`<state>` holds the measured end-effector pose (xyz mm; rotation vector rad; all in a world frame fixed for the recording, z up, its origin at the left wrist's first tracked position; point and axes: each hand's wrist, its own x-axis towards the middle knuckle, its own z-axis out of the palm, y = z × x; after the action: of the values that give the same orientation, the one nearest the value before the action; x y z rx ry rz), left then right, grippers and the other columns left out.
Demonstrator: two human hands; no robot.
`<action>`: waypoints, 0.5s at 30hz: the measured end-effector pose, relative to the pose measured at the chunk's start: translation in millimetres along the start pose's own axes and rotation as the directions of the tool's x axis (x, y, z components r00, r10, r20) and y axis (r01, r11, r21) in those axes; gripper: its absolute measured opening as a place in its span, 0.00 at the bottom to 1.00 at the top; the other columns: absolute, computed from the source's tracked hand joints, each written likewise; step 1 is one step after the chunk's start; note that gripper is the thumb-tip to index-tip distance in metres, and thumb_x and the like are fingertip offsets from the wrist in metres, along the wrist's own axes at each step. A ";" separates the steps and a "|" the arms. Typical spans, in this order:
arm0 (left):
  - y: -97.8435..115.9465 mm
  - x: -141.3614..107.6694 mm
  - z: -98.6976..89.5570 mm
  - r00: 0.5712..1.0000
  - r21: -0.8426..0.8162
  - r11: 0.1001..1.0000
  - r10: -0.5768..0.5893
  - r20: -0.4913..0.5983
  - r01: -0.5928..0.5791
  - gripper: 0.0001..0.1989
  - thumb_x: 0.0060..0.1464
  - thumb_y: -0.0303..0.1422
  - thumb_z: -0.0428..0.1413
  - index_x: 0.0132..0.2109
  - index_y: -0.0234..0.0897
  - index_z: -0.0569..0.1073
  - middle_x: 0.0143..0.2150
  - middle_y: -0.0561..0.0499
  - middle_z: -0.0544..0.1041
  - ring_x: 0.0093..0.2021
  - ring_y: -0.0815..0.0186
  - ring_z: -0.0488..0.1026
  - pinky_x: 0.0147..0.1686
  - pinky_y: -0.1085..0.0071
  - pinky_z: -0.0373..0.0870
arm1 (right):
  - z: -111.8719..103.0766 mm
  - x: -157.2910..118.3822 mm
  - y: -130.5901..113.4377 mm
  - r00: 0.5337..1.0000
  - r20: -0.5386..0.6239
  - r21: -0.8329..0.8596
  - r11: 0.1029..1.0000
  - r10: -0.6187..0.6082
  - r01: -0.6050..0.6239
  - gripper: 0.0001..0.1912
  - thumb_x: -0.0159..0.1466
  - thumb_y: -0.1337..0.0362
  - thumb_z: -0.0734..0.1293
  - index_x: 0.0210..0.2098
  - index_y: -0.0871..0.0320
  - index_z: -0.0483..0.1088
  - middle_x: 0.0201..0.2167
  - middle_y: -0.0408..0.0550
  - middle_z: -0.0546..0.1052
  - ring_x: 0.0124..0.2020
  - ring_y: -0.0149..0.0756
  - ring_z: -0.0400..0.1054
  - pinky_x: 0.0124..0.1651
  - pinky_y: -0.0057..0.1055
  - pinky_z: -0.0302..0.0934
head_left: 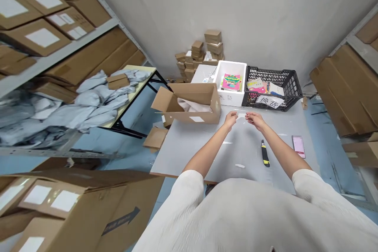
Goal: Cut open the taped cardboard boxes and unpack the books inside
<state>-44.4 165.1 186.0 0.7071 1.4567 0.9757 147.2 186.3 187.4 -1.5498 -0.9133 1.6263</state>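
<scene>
Over the far part of the grey table [191, 153], a small white strip [241, 115], which looks like paper or a label, is stretched between my hands. My left hand [230, 120] pinches one end and my right hand [255, 119] pinches the other. Just left of my left hand stands an open cardboard box [189, 116] with pale wrapping material [193, 106] inside. Below my right hand, a black and yellow utility knife [265, 153] lies on the tabletop.
Behind my hands stand a white foam box [230, 99] and a black plastic crate [288, 102], both holding colourful books. A phone [299, 145] lies at the table's right. Shelves with cartons and grey parcels [91, 98] line the left; a large carton [124, 208] stands at lower left.
</scene>
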 end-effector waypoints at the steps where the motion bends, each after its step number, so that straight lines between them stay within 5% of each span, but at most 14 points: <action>1: -1.6 -4.6 -11.3 1.000 0.000 1.000 0.003 -0.009 -0.003 0.17 0.53 0.29 0.66 0.50 0.41 0.79 0.58 0.42 0.81 0.56 0.56 0.78 0.52 0.61 0.75 | 9.7 -2.1 1.1 1.000 0.008 -0.016 1.000 -0.005 0.005 0.08 0.62 0.68 0.75 0.42 0.54 0.80 0.43 0.49 0.88 0.39 0.34 0.81 0.40 0.26 0.72; 5: -5.7 -20.7 -61.6 0.998 0.013 0.998 0.058 -0.028 -0.058 0.17 0.55 0.27 0.65 0.52 0.40 0.80 0.61 0.39 0.81 0.60 0.53 0.79 0.57 0.58 0.75 | 51.4 -9.5 5.7 0.997 0.054 -0.056 0.997 -0.049 0.052 0.10 0.61 0.65 0.76 0.43 0.54 0.81 0.46 0.51 0.87 0.43 0.37 0.81 0.42 0.28 0.73; 9: -9.8 -36.6 -122.7 0.958 0.065 0.959 0.279 -0.062 -0.275 0.14 0.57 0.25 0.64 0.50 0.39 0.81 0.59 0.41 0.83 0.60 0.54 0.79 0.64 0.56 0.73 | 95.9 -18.1 13.0 0.991 0.083 -0.096 0.989 -0.107 0.115 0.15 0.59 0.61 0.78 0.46 0.53 0.81 0.52 0.53 0.86 0.49 0.42 0.81 0.51 0.36 0.75; 12: -20.5 -47.6 -182.1 0.899 0.142 0.905 0.418 -0.126 -0.401 0.10 0.60 0.23 0.60 0.46 0.40 0.80 0.51 0.45 0.84 0.54 0.57 0.81 0.62 0.59 0.73 | 128.1 -23.5 18.9 0.984 0.084 -0.123 0.978 -0.158 0.168 0.24 0.57 0.58 0.78 0.53 0.51 0.81 0.60 0.55 0.82 0.58 0.48 0.79 0.59 0.45 0.75; 15: -35.5 -51.2 -251.9 0.882 0.201 0.926 0.368 -0.294 -0.320 0.07 0.61 0.23 0.59 0.44 0.40 0.76 0.45 0.46 0.82 0.49 0.59 0.80 0.57 0.62 0.73 | 156.1 -25.2 22.6 0.978 0.041 -0.172 0.963 -0.204 0.208 0.37 0.56 0.57 0.78 0.66 0.47 0.75 0.70 0.58 0.74 0.68 0.52 0.72 0.64 0.49 0.72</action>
<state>-281.9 61.9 170.2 0.9722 1.7423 1.3185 -8.2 149.5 186.1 -1.4976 -1.2159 1.4501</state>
